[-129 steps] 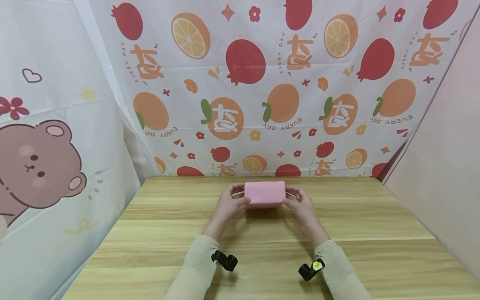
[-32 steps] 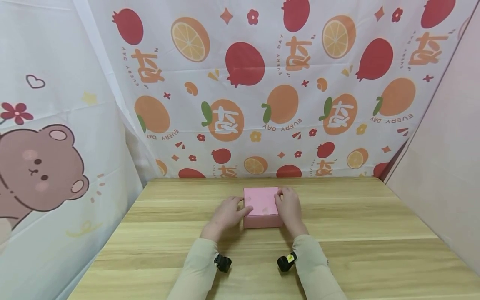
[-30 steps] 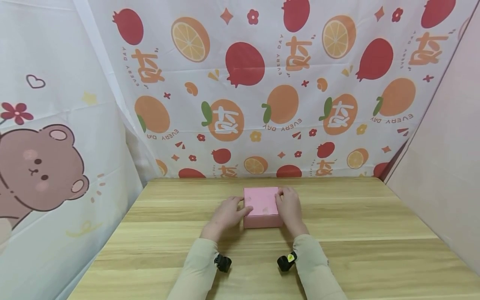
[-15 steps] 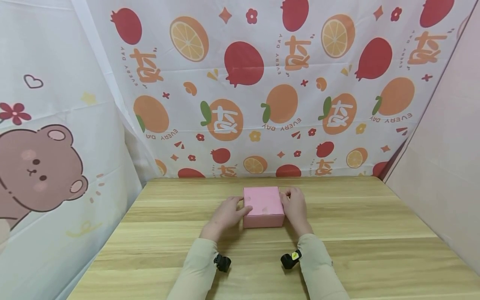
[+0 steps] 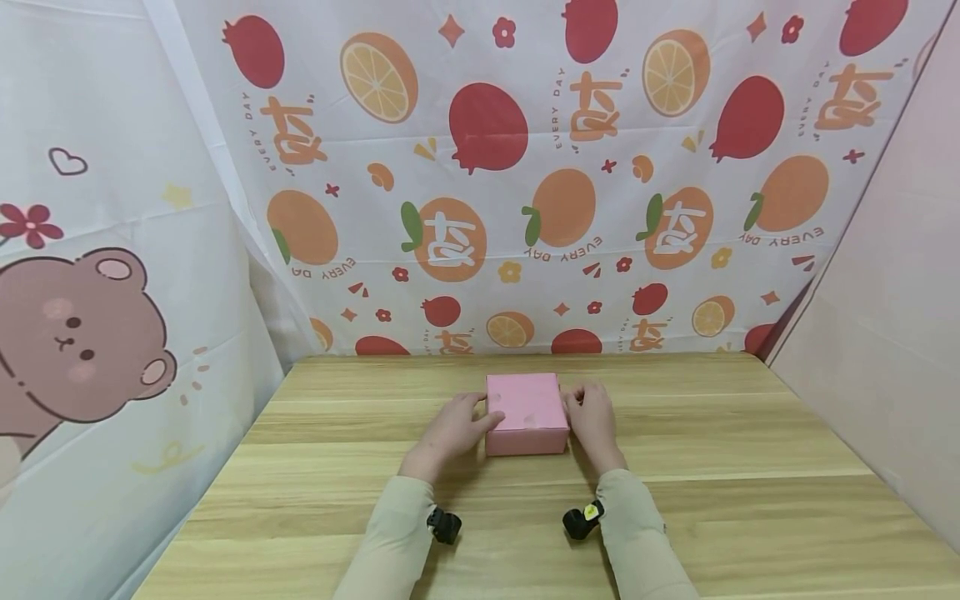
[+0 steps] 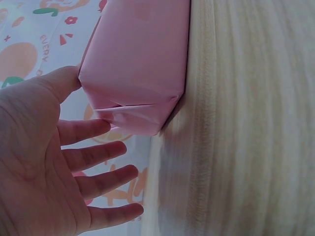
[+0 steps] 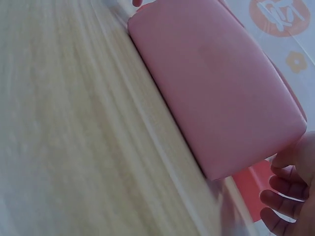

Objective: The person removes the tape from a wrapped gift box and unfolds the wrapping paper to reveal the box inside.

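A pink paper-wrapped box (image 5: 525, 404) lies on the wooden table, its flat top facing up with small tape-like patches. My left hand (image 5: 453, 429) is at its left end. In the left wrist view the thumb (image 6: 66, 81) touches the upper edge, the index fingertip meets the folded paper of that end, and the other fingers are spread straight. At the right end is my right hand (image 5: 592, 417), fingers (image 7: 278, 201) bent and thumb close by the box's corner. I cannot tell whether it pinches the paper there; the box hides that end.
The wooden table (image 5: 735, 500) runs up to a white curtain (image 5: 637, 208) printed with fruit. A bear-printed cloth (image 5: 82, 333) hangs at the left and a pale wall (image 5: 892, 333) stands at the right. A small black camera sits on each wrist.
Earlier both hands held the box by its ends, farther back; it now lies nearer on the table. The right hand has shifted rightward off the box's top edge. The left stayed put this last second.
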`<state>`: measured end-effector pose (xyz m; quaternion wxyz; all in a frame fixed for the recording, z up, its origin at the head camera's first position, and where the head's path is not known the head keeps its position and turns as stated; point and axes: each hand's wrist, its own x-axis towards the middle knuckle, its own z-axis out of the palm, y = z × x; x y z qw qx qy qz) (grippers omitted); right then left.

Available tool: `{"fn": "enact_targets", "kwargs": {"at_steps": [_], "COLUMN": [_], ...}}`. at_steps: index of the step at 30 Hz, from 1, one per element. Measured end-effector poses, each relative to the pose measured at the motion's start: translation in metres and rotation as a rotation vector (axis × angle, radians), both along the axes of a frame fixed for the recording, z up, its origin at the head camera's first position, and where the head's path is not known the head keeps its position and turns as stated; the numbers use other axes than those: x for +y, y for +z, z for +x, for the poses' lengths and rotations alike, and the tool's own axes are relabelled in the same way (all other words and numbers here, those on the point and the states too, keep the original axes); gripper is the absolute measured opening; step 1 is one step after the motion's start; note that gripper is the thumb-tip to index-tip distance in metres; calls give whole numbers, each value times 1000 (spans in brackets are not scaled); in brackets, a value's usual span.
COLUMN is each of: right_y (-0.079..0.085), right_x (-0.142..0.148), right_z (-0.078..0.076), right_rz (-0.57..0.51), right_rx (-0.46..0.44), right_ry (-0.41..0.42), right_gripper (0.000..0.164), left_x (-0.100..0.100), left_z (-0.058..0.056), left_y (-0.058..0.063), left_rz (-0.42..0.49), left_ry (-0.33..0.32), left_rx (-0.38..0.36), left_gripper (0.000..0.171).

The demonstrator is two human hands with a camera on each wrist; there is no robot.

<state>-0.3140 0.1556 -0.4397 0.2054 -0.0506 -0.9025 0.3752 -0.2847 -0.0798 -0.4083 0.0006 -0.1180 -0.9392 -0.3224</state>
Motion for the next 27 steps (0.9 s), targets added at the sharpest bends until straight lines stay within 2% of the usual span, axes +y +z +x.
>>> {"fn": "enact_targets", "kwargs": {"at_steps": [7, 10, 16, 27], "right_y": [-6, -6, -4, -4], "right_x": [7, 12, 19, 26], "right_z": [-2, -2, -1, -4], "right_rz": [0, -24, -74, -137], "right_rx": [-18, -45, -31, 7], "right_ry": [-3, -9, -23, -32], "right_gripper": [14, 11, 12, 21], "left_x": [-1, -1, 0, -1], "left_z": [-1, -1, -2, 4], "left_y": [-1, -2, -2, 3], "left_rz": [15, 18, 43, 14], "left_ry": [-1, 0, 7, -50], "left_rx": [-9, -14, -24, 37], "left_gripper": [66, 67, 73, 76]}}
